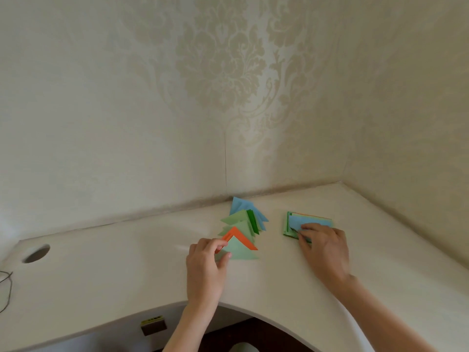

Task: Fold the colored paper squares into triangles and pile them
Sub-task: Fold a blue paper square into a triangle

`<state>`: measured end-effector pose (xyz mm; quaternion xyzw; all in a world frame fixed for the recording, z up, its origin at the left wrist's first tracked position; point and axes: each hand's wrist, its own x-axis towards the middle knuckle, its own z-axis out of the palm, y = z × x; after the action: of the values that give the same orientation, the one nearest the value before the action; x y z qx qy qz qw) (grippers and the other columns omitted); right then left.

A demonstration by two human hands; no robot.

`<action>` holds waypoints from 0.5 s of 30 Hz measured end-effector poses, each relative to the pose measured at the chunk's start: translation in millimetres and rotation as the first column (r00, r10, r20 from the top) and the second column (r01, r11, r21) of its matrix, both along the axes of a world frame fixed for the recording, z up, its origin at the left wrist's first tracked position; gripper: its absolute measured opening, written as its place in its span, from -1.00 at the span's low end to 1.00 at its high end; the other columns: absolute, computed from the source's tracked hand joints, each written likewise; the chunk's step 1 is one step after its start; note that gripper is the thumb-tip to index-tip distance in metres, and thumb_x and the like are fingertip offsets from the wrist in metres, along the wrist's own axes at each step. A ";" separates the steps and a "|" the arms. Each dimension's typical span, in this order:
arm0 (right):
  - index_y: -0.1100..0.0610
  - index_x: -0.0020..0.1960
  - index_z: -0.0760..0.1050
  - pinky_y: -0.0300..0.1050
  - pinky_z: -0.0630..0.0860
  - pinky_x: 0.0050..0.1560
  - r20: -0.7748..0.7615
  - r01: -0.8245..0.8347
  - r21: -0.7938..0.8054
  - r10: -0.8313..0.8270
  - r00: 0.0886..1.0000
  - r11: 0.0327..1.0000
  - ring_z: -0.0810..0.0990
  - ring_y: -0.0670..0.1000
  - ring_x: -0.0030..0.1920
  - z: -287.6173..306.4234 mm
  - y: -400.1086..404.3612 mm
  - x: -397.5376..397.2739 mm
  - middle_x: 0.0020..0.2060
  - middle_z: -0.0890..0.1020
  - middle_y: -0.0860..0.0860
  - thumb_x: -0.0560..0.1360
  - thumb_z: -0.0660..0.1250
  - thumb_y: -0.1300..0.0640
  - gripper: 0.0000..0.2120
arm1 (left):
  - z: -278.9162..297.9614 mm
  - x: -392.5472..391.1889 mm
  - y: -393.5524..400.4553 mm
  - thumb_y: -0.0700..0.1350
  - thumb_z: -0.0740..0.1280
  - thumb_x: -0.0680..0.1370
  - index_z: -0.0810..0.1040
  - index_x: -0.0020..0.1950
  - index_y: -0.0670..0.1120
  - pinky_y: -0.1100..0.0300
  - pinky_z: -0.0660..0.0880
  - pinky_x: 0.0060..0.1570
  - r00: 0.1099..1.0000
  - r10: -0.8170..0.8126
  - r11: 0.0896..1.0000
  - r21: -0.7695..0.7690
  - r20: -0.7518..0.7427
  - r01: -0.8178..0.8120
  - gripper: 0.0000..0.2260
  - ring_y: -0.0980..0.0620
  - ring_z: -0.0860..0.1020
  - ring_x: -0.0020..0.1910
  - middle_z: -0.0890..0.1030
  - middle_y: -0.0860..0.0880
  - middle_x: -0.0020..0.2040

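Observation:
A fanned pile of folded paper triangles (243, 224) lies on the white desk (127, 262), running from blue ones at the back through green to an orange one. The nearest, a pale green triangle (241, 251), lies on top at the front. My left hand (205, 268) pinches its left corner between thumb and fingers. To the right sits a stack of unfolded paper squares (308, 221) with a light blue sheet on top. My right hand (323, 247) rests on that stack, its fingertips curled on the near edge of the blue sheet.
The desk fits into a corner with patterned wallpaper (228, 72) behind and to the right. A round cable hole (36, 253) is at the far left, with a thin wire (7, 288) beside it. The desk's front edge curves inward near me.

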<state>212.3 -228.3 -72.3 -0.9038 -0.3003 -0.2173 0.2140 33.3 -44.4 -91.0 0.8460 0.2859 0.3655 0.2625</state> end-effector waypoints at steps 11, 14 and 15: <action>0.08 -0.15 0.70 -0.04 0.44 -0.11 0.056 -0.131 0.144 0.124 0.991 0.981 0.66 0.11 -0.07 8.3 -17.2 2.0 -0.06 0.70 -0.04 0.38 0.51 0.24 -0.90 | 3.0 1.9 -3.0 -0.07 0.43 0.49 0.65 -0.14 0.06 0.15 0.28 -0.18 0.991 0.029 0.993 0.116 -0.129 -0.014 -0.97 0.01 0.44 -0.12 0.56 0.14 -0.14; 0.06 -0.17 0.70 -0.12 0.37 -0.09 0.151 -0.156 0.216 0.125 0.981 0.964 0.63 0.02 -0.12 18.6 -28.9 -3.6 -0.13 0.69 -0.09 0.34 0.55 0.23 -0.88 | 7.5 3.0 -13.3 -0.01 0.39 0.51 0.66 -0.10 0.02 0.14 0.32 -0.14 0.979 0.056 0.980 0.196 -0.197 -0.017 -0.92 -0.01 0.45 -0.06 0.58 0.08 -0.08; 0.05 -0.18 0.70 -0.14 0.35 -0.09 0.171 -0.162 0.221 0.125 0.977 0.962 0.62 0.00 -0.14 19.9 -31.5 -3.9 -0.15 0.69 -0.11 0.31 0.57 0.23 -0.87 | 8.6 3.9 -16.8 -0.02 0.39 0.50 0.66 -0.08 0.00 0.13 0.36 -0.12 0.977 0.056 0.978 0.207 -0.207 -0.012 -0.91 -0.02 0.45 -0.06 0.59 0.06 -0.07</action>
<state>208.4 -259.8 -52.3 -0.8284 -0.3532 -0.3048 0.3101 37.2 -61.2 -82.5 0.8976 0.2874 0.3054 0.1359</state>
